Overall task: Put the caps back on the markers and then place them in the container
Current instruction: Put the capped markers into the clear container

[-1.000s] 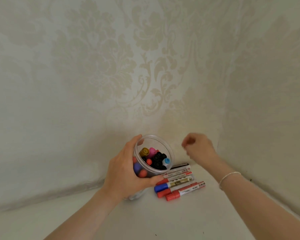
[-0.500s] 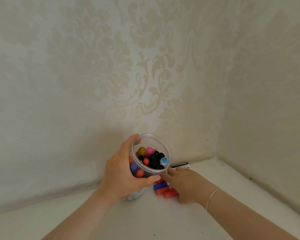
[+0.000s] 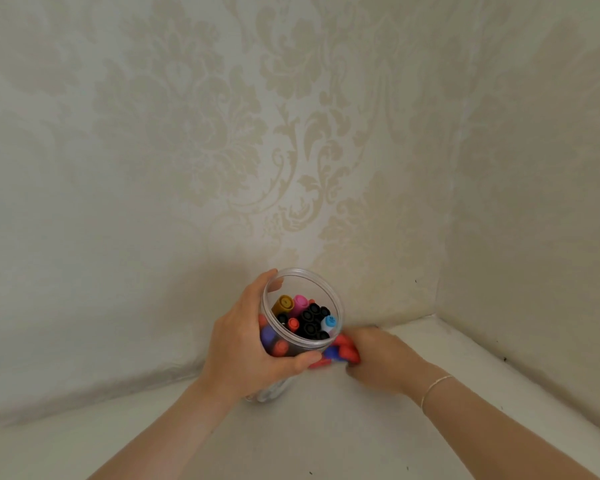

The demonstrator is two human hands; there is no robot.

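- The clear plastic container (image 3: 338, 311) is gripped by the left hand (image 3: 246, 351), fingers and thumb curled round its wall, and is held tilted just above the worktop (image 3: 326, 438).
- Many capped markers (image 3: 307, 318) are already stood inside it, so most of the task is judged done.
- A last bundle of red and blue capped markers (image 3: 340, 351) is gathered under the right hand (image 3: 378, 358), whose fingers are curled round it, beside the container; it is not yet placed inside.
- No loose caps are seen.
- Patterned wallpaper (image 3: 291, 150) closes the corner behind; little room is left for the right hand.
- A thin bracelet (image 3: 435, 384) is worn on the right wrist.
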